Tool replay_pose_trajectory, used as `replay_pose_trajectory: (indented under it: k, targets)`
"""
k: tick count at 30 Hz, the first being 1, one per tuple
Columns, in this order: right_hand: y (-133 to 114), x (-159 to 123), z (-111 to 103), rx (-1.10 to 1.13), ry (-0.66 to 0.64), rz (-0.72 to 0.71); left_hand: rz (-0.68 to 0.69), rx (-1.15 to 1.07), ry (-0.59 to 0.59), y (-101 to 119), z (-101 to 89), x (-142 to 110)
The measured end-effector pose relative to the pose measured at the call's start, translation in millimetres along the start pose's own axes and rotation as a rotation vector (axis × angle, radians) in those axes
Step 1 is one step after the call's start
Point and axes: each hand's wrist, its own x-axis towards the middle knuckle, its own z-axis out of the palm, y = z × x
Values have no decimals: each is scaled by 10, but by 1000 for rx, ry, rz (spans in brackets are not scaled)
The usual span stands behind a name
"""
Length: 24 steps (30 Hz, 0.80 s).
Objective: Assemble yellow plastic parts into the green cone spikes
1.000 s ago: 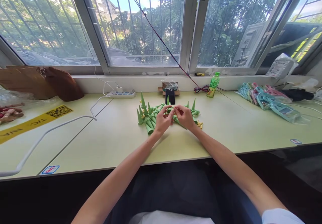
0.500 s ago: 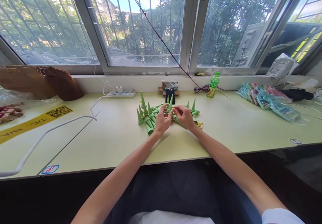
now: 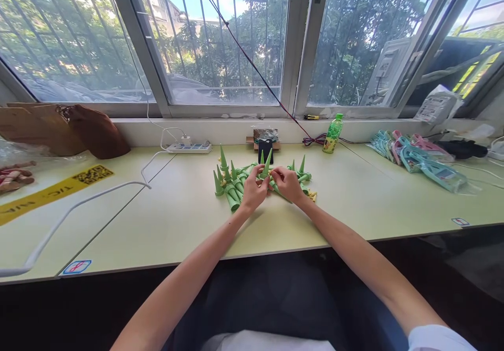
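A heap of green plastic cones lies on the pale table, some upright, some on their sides. My left hand pinches one green cone that points up between my two hands. My right hand is closed at the base of that same cone, fingers pinched on it. A few small yellow pieces lie at the right edge of the heap.
Behind the heap stand a black phone, a green bottle and a white power strip. A white cable crosses the left of the table. Pastel plastic hangers lie at right, a brown bag at left.
A green cone has come up between my hands and now points upward. Both hands stay at the same spot on the heap.
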Motion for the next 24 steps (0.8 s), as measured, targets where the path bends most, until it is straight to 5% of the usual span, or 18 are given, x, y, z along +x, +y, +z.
replay_pose_trajectory:
  k: [13,24]
  targets:
    - [4,10,14,-64,-27,1,14,6,0,0,11,-3]
    - [-113,-20,-8,96,-82,59,-27,8,123,17,24,19]
